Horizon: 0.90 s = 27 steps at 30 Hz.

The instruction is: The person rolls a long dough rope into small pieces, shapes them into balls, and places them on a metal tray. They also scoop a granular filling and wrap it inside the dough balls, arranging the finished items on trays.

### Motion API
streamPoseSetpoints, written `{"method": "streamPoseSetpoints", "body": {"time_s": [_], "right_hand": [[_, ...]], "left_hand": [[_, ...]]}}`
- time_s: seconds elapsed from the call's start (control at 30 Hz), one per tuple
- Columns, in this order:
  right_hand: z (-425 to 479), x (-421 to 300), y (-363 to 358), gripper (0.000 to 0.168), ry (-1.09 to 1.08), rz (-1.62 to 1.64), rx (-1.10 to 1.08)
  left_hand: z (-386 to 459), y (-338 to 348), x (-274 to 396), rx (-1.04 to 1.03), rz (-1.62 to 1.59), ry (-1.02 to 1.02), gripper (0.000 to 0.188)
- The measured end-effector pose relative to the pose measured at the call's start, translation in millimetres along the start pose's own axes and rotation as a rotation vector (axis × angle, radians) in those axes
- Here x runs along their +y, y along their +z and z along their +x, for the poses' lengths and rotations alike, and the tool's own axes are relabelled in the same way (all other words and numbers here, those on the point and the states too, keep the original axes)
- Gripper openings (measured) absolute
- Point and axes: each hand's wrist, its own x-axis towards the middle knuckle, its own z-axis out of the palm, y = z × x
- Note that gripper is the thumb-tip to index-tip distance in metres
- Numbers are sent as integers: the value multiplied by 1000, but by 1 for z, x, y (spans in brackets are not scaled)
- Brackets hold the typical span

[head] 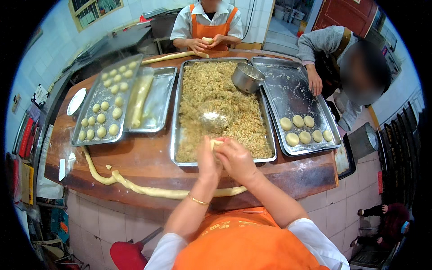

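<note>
My left hand and my right hand are cupped together around a piece of pale dough, over the near edge of a metal tray of crumbly filling. The fingers hide most of the dough. Just beyond my hands a shiny, blurred round metal thing rests in the filling. A metal cup lies tilted at that tray's far right corner. A long rope of dough runs along the near table edge, passing behind my left forearm.
Dough balls stand on a tray at left, overlapping another tray with a thick dough roll. Flattened dough rounds lie on the right tray. A co-worker holds dough across the table; another person leans in at right.
</note>
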Motion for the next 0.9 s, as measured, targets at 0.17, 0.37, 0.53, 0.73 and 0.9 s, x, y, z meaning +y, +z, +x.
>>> {"method": "streamPoseSetpoints", "body": {"time_s": [0.17,0.37,0.53,0.73,0.9], "right_hand": [[-18,-3,0,24,36,-18,-114],[-10,1,-8,29,205,184,-41],[-13,-1,-3,45,451,521,-189],[-21,2,-2,58,501,606,-187],[-26,5,-6,61,623,1002,-281]], "left_hand": [[-18,5,-4,89,-67,-68,43],[-9,-8,-6,43,-170,-92,30],[-12,-7,-13,43,-217,-82,25],[-37,23,12,-16,-220,-105,22],[-36,-2,11,-240,83,20,22]]}}
